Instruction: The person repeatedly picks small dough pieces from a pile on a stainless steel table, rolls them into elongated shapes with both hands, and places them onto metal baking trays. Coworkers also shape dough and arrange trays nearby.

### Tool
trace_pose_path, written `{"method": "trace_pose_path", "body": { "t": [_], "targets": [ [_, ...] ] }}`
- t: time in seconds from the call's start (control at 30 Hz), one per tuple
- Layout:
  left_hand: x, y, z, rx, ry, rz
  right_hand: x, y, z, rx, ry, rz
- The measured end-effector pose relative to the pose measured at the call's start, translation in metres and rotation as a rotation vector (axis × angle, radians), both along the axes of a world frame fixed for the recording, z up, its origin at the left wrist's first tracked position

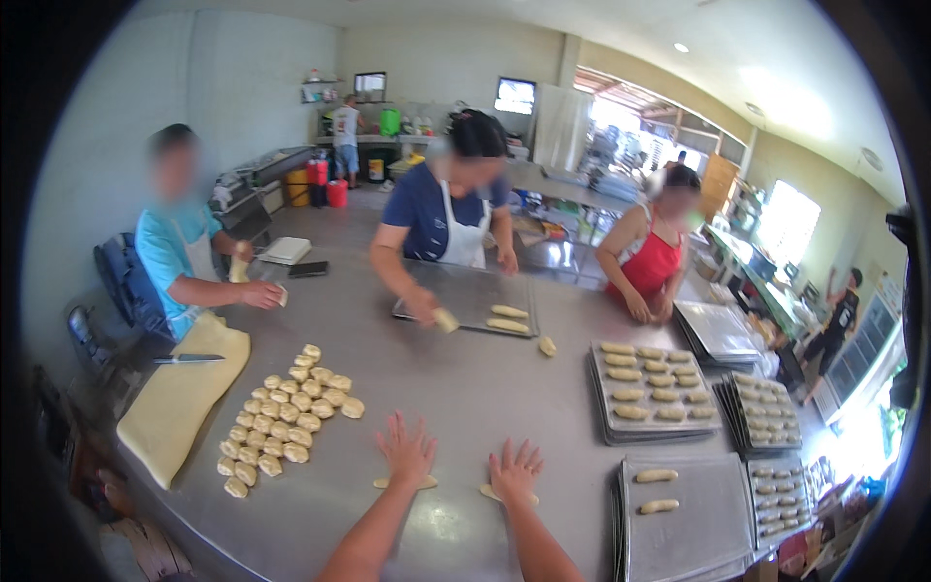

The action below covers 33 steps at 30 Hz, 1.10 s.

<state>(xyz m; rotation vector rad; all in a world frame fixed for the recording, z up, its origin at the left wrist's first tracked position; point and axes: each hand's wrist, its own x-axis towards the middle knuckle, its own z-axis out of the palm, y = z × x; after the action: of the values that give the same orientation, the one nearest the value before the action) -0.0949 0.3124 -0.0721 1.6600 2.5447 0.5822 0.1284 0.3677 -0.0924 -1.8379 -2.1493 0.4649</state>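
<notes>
My left hand (407,456) lies flat with its fingers spread, palm over a flattened strip of dough (427,482) whose ends stick out on both sides. My right hand (515,471) is likewise open and flat, pressing on a second dough strip (489,492); most of that strip is hidden beneath the palm. Left of my hands, several pale dough pieces (281,412) sit in close rows on the metal table (417,369). To the right, a baking tray (684,524) on a stack carries two rolled dough pieces (658,475).
A large dough sheet (189,388) with a knife (189,359) on it covers the left edge. Filled trays (606,422) are stacked at right. Across the table, a person in blue (417,218) handles dough over a tray (465,291); people in turquoise (170,247) and red (655,252) stand either side.
</notes>
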Motion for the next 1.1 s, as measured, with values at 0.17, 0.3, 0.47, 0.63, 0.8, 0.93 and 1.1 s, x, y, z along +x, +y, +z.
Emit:
{"method": "trace_pose_path", "body": {
  "t": [0.17,0.3,0.47,0.63,0.8,0.93,1.1],
  "targets": [
    [0.025,-0.05,-0.002,-0.04,0.12,-0.01,0.006,-0.019,0.007,-0.047,-0.082,0.086],
    [0.045,-0.107,-0.007,-0.065,0.187,-0.141,0.014,-0.047,0.016,-0.045,-0.132,0.149],
    [0.07,-0.175,-0.002,0.007,-0.048,-0.169,0.03,-0.099,0.032,-0.059,-0.212,0.207],
    [0.08,-0.223,0.006,-0.083,-0.039,-0.184,0.052,-0.169,0.032,0.053,-0.186,0.285],
    [0.085,-0.256,0.017,-0.146,-0.041,-0.208,0.079,-0.228,0.022,0.224,-0.099,0.336],
    [0.093,-0.267,0.027,-0.181,-0.053,-0.191,0.093,-0.252,0.029,0.169,-0.113,0.397],
    [0.106,-0.265,0.033,-0.043,-0.152,-0.215,0.133,-0.254,0.056,-0.171,0.288,0.405]
  ]
}}
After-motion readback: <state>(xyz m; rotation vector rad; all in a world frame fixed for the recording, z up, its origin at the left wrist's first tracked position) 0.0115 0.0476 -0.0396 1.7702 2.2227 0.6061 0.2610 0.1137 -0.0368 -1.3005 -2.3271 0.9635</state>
